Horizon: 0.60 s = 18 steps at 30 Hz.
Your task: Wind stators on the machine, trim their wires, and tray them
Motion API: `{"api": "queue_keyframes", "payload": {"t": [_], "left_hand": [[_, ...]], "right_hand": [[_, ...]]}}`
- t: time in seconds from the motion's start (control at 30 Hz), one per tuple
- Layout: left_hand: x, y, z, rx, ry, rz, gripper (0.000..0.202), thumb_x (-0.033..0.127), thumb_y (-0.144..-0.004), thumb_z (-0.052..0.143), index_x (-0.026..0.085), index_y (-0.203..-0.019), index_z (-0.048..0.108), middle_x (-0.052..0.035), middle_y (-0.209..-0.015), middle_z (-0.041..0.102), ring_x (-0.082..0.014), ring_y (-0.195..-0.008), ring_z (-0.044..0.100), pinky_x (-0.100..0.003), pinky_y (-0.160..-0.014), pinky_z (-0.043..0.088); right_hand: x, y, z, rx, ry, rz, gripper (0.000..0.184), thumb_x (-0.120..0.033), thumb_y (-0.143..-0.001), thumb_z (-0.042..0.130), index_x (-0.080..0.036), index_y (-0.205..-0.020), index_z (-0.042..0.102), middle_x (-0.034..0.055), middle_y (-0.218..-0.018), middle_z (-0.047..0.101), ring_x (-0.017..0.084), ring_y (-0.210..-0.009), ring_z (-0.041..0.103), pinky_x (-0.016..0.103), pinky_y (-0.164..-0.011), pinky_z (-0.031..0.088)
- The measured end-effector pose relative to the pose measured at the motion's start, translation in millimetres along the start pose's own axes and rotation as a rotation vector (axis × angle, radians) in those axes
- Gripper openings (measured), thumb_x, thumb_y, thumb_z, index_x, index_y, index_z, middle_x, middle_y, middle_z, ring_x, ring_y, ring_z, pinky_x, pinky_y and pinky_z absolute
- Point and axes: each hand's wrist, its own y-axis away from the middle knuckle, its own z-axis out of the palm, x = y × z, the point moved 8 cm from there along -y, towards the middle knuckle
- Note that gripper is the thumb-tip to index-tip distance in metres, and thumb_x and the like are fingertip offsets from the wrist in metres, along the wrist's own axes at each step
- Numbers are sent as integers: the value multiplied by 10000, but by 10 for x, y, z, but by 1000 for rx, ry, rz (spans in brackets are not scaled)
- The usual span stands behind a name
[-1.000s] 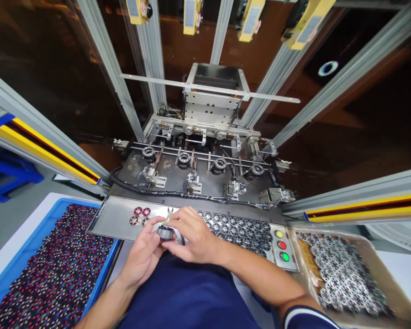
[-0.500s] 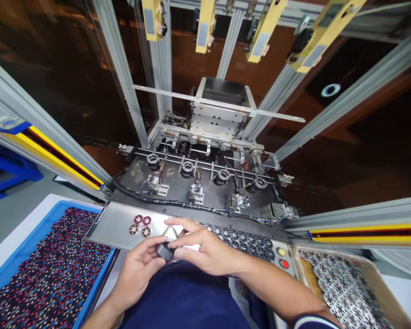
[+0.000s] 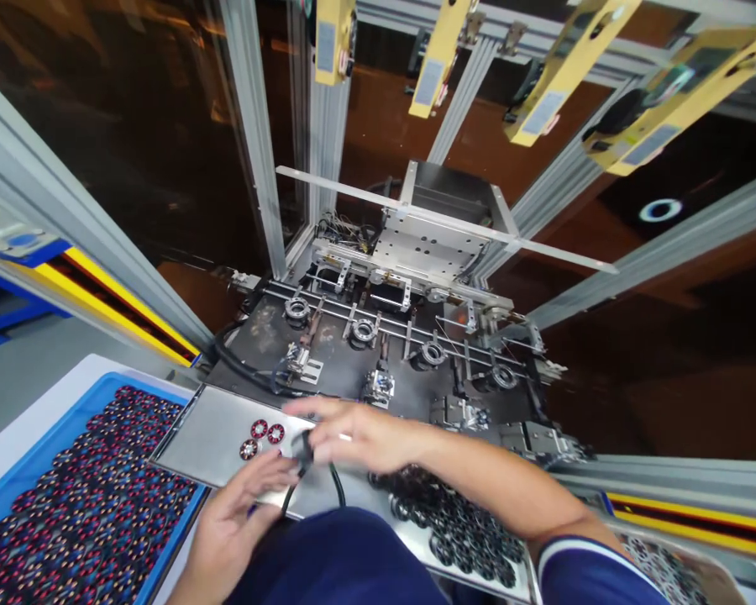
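Over the metal shelf in front of the machine, my right hand is blurred by motion and holds a small dark round part with wires trailing from it. Just below it lies my left hand, palm up with its fingers loosely apart, fingertips close to the part. Three red-wound stators lie on the shelf just left of my hands. A pile of dark ring-shaped parts covers the shelf under my right forearm.
A blue tray full of red-wound stators sits at the lower left. Behind the shelf stands the machine bed with several round fixtures on rails. Aluminium frame posts, yellow-striped light curtains and yellow hanging units surround it. A box of silvery parts shows at the lower right.
The view has swung up and to the right. My right hand has moved forward and left over the shelf with the dark part, and my left hand has dropped away and opened.
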Motion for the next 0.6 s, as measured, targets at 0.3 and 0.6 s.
{"api": "queue_keyframes", "payload": {"t": [0.3, 0.6], "left_hand": [[-944, -371, -748, 602, -437, 144, 608, 467, -894, 505, 120, -1387, 426, -220, -1260, 612, -319, -1151, 605, -546, -1011, 454], [-1071, -373, -686, 572, -536, 137, 556, 360, -889, 552, 134, -1384, 435, -194, -1295, 608, -302, -1222, 568, -502, -1051, 430]], "right_hand": [[1388, -1428, -1477, 186, 602, 250, 135, -193, -926, 580, -98, -963, 668, 141, -1330, 556, 263, -1288, 494, 486, -1083, 393], [1921, -1574, -1515, 100, 723, 343, 295, -303, -930, 594, -151, -1183, 598, 99, -1317, 557, 253, -1201, 548, 496, -999, 471]]}}
